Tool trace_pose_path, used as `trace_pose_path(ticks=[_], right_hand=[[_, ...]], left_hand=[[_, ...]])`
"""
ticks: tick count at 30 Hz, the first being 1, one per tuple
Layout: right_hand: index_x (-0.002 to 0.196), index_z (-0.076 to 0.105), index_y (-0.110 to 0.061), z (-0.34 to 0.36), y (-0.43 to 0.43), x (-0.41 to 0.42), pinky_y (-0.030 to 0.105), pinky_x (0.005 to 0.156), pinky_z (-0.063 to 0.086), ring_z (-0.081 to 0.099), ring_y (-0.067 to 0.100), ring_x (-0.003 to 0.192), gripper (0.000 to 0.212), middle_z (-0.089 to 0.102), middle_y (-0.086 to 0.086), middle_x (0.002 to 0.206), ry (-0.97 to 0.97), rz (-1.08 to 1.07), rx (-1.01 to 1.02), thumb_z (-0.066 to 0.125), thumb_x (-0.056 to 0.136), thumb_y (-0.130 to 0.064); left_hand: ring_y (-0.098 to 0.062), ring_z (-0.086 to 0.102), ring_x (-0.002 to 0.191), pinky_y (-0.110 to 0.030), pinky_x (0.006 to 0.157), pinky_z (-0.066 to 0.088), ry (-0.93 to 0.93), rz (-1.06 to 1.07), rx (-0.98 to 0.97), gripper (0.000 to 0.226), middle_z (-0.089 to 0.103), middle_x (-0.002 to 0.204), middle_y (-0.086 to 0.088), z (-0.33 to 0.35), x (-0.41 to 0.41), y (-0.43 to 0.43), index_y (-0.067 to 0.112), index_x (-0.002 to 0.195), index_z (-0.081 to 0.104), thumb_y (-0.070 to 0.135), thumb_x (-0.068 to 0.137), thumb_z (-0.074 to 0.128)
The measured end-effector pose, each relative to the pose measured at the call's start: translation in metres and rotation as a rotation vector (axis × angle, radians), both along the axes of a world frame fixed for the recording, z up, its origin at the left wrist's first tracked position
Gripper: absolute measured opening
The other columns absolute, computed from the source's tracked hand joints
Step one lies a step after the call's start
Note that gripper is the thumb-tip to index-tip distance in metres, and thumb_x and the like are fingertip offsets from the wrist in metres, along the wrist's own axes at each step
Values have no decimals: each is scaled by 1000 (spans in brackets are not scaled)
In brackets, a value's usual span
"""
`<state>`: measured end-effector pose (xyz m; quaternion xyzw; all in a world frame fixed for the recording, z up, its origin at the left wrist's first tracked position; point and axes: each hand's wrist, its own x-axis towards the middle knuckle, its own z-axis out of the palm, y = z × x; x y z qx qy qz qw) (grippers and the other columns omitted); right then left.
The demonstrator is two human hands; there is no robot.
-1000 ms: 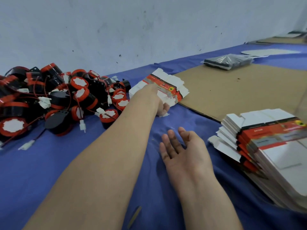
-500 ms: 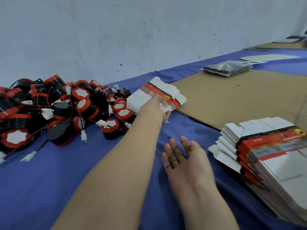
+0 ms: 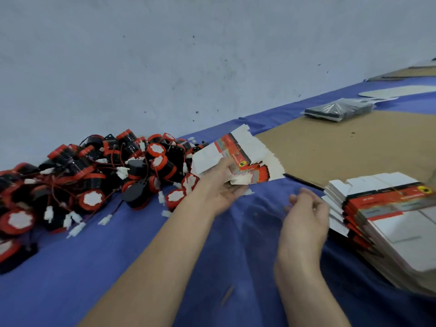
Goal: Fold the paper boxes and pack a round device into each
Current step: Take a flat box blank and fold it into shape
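Observation:
My left hand (image 3: 220,185) grips a flat red, grey and white paper box (image 3: 230,154) by its near edge, lifted above a small stack of flat boxes (image 3: 262,173) on the blue cloth. My right hand (image 3: 304,213) hovers over the cloth with loosely curled fingers and holds nothing. A pile of round black and red devices (image 3: 94,182) with red wires and white plugs lies to the left. A taller stack of flat boxes (image 3: 387,204) sits at the right, close to my right hand.
A brown cardboard sheet (image 3: 342,147) covers the table behind the stacks. A plastic-wrapped dark packet (image 3: 337,109) lies at its far edge, with a pale flat sheet (image 3: 396,92) beyond. A grey wall runs along the back. Blue cloth (image 3: 118,260) shows near me.
My left hand took hold of the top flat box and lifted it off the small stack. My right hand rose from the cloth, turned on edge and moved right toward the tall stack.

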<state>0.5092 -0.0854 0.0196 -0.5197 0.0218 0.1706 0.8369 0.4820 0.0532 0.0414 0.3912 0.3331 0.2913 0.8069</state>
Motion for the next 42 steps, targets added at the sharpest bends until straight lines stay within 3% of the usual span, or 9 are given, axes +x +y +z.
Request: trace_pose_path(ticks=[4,9,13,16,20,24,29,37,42], right_hand=[[107,54,-37,5,-19,-9,9,70,40,57,-10,89,21,62,-13,108,-389,-35,-55,44,99,-21],[125,58,-27,-2,-28,-19,37,87,42,53,17,103,32,53,-7,130,-946,191,-456,50,96,-20],[129,58,-28,-9,-34,-34,41,98,43,48,23,123,28,51,-5,136,-1307,521,-845,50,102,-32],[128,57,-31,-8,-39,-40,40,92,43,47,23,120,28,50,-6,131,-1323,565,-931,46,103,-39],[128,54,-28,-4,-36,-42,37,91,45,45,23,117,27,49,-6,129,-1417,536,-1052,43,105,-38],[124,61,-27,-2,-30,-40,34,94,47,43,22,118,28,50,-6,127,-1434,542,-1115,42,106,-37],[115,58,-19,-4,-24,-46,35,88,41,45,27,116,17,49,4,123,-1404,436,-1195,49,103,-27],[117,50,-14,-6,-24,-49,33,84,33,42,29,115,22,43,8,124,-1501,399,-1320,52,95,-13],[103,50,-21,-8,-30,-42,34,82,35,43,24,104,14,53,1,114,-1350,420,-950,44,100,-8]], left_hand=[[-17,74,79,-28,70,62,55,-49,174,13,76,99,-8,-1,-69,-29,18,99,72,25,92,63],[-15,74,78,-28,67,60,248,-23,153,18,78,95,-8,-17,-121,-72,19,103,73,31,89,67],[-18,76,86,-30,67,61,322,-97,149,26,78,98,-6,-29,-133,-99,20,115,68,35,95,64],[-22,76,78,-36,69,62,594,-113,340,43,78,86,-7,-16,-154,-96,18,102,70,57,94,57],[-20,61,64,-38,60,53,1119,120,1095,53,66,69,-1,-2,-177,-85,15,72,61,58,98,43],[-10,57,97,-37,81,52,1030,104,1432,23,64,103,10,0,-175,-85,27,105,66,40,102,46],[-16,45,112,-33,95,41,1085,-132,1680,27,55,120,5,-6,-163,-80,27,124,64,29,103,48],[-15,52,106,-38,73,48,1082,-271,1764,19,53,112,6,9,-136,-75,27,109,64,21,98,49],[-21,48,116,-34,71,48,1267,-332,2122,23,48,127,-7,1,-128,-71,11,120,48,9,97,46]])
